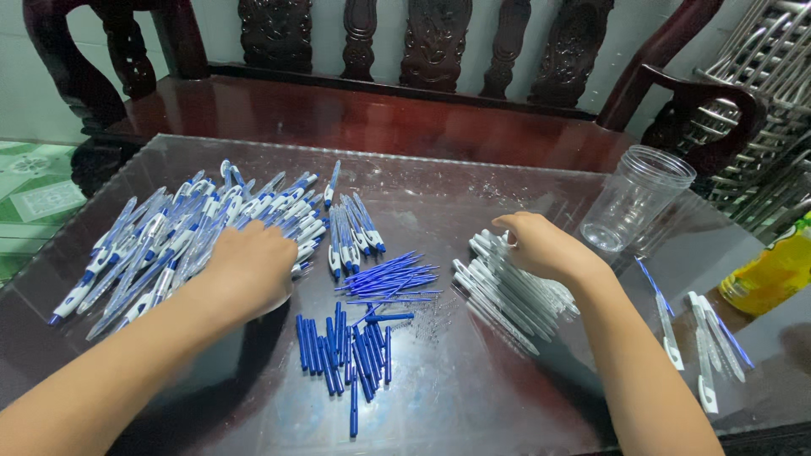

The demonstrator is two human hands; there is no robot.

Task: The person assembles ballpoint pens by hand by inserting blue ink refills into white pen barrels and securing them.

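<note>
Now, by the blue pen tips (346,348) at the table's (473,397) middle:
Left hand (249,270): left of them, palm down on the assembled pens (169,241), fingers hidden.
Right hand (545,247): right of them, fingers curled onto the clear barrels (507,295).
Plastic cup (635,198): farther right, upright.
Refills (390,277): just above the tips.

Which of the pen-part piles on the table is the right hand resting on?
The right hand rests on the pile of clear-and-white pen barrels, right of centre. It is the only pile with no blue; the left hand covers the blue-and-white assembled pens.
</note>
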